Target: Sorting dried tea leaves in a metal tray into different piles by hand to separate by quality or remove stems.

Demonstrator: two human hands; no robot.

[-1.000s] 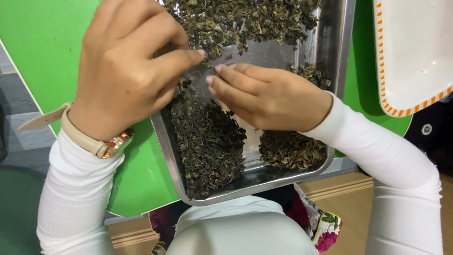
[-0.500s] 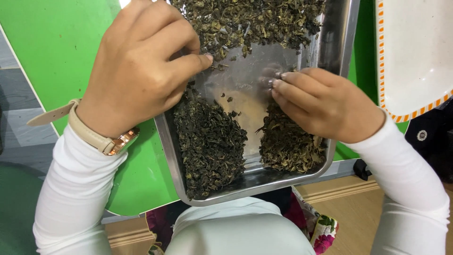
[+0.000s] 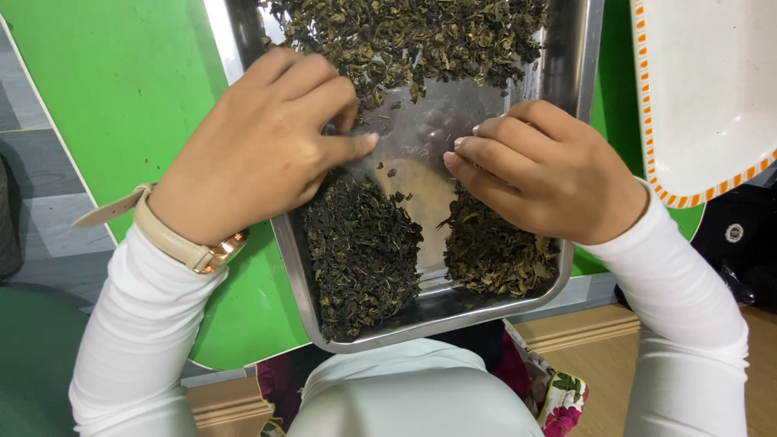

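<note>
Over the steel tray (image 3: 298,267), both hands (image 3: 267,146) (image 3: 550,174) apart, fingertips among dried leaves (image 3: 360,251)

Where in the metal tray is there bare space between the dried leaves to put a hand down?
A bare strip of the tray floor runs down the middle, between the near-left heap and near-right heap, and up to the far mass of leaves. The left hand and right hand border its top. Everywhere else is crowded with leaves.
</note>
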